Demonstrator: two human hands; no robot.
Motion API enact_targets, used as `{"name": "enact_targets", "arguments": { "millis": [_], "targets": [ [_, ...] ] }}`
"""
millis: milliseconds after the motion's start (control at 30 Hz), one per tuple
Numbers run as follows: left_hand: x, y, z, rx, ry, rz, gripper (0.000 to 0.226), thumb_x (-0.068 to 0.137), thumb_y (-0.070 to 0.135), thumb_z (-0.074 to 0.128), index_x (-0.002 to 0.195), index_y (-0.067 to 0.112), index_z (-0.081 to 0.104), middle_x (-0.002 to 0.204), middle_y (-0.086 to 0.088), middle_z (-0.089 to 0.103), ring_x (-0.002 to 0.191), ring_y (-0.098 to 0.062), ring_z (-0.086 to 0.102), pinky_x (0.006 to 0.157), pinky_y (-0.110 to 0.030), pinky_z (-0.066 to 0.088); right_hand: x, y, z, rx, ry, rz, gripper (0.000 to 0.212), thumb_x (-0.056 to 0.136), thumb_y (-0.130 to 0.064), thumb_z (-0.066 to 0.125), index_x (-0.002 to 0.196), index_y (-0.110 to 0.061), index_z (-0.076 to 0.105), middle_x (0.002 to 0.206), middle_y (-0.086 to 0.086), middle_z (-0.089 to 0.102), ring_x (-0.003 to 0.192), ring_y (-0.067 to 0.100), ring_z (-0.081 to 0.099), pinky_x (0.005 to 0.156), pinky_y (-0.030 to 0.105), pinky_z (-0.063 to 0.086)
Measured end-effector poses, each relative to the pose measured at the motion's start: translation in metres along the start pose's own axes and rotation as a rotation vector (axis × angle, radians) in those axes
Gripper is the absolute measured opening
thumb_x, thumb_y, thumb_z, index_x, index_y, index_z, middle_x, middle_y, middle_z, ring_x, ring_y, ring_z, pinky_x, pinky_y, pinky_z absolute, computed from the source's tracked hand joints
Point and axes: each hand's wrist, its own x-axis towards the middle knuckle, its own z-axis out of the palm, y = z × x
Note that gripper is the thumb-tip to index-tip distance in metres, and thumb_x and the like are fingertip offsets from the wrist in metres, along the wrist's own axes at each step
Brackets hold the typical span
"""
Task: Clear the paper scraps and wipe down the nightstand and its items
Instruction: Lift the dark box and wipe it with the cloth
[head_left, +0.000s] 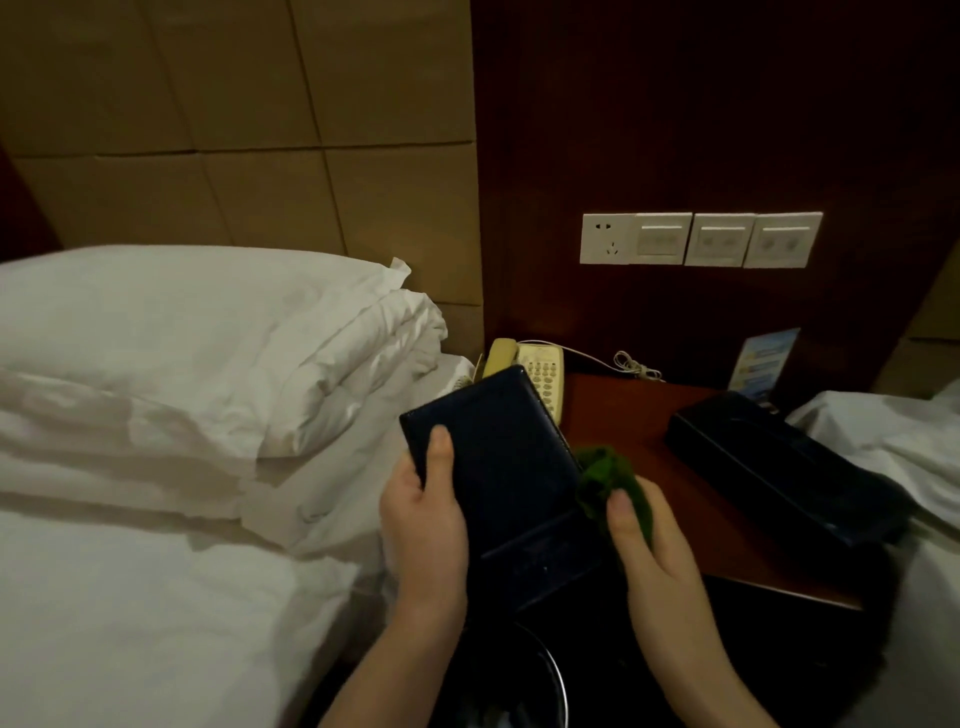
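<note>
My left hand (426, 514) grips a dark blue leather folder (498, 457) by its left edge, thumb on its face, and holds it tilted above the nightstand's near corner. My right hand (652, 545) holds a bunched green cloth (610, 480) against the folder's right edge. The reddish-brown nightstand (649, 447) lies behind and to the right of both hands. No paper scraps are visible on its top.
A cream telephone (540, 376) with a coiled cord stands at the nightstand's back left, partly hidden by the folder. A dark tissue box (769, 462) lies at the right, a blue card (763, 364) behind it. White beds flank both sides. A dark bin (524, 680) sits below.
</note>
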Motion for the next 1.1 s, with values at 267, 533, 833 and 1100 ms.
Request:
{"name": "enact_targets", "arguments": {
  "millis": [267, 533, 833, 1100],
  "targets": [
    [-0.018, -0.016, 0.003, 0.168, -0.186, 0.031, 0.092, 0.093, 0.035, 0.079, 0.158, 0.05, 0.015, 0.167, 0.01, 0.028, 0.149, -0.006, 0.038, 0.119, -0.035, 0.042, 0.028, -0.006, -0.005, 0.029, 0.201, -0.029, 0.022, 0.1, -0.042, 0.056, 0.118, -0.034, 0.068, 0.107, -0.011, 0.074, 0.1, 0.005, 0.07, 0.088, 0.035, 0.054],
    [0.002, -0.005, -0.03, 0.759, -0.778, 0.999, 0.078, 0.08, 0.075, 0.075, 0.146, 0.037, 0.059, 0.158, 0.017, 0.048, 0.16, -0.018, 0.024, 0.128, -0.065, 0.008, 0.048, -0.014, -0.034, 0.223, 0.179, 0.256, 0.026, 0.101, -0.04, 0.06, 0.117, -0.023, 0.071, 0.103, 0.003, 0.079, 0.093, 0.021, 0.076, 0.086, 0.043, 0.057],
    [-0.054, -0.06, 0.026, -0.037, -0.585, 0.095, 0.042, 0.105, 0.049, 0.051, 0.146, 0.056, 0.051, 0.15, 0.019, 0.059, 0.142, -0.007, 0.053, 0.122, -0.049, 0.04, 0.059, 0.01, 0.006, 0.241, 0.049, 0.37, 0.031, 0.103, -0.04, 0.056, 0.118, -0.015, 0.068, 0.078, 0.006, 0.069, 0.066, 0.017, 0.06, 0.066, 0.032, 0.051],
    [-0.023, -0.03, 0.045, -0.276, -0.289, -0.334, 0.061, 0.087, 0.071, 0.048, 0.116, 0.024, 0.073, 0.113, 0.001, 0.081, 0.1, -0.01, 0.077, 0.087, -0.027, 0.059, 0.053, 0.03, -0.001, -0.356, -0.003, -0.055, 0.031, 0.098, -0.054, 0.051, 0.123, -0.037, 0.057, 0.12, -0.011, 0.061, 0.104, 0.008, 0.063, 0.084, 0.026, 0.052]
  ]
}}
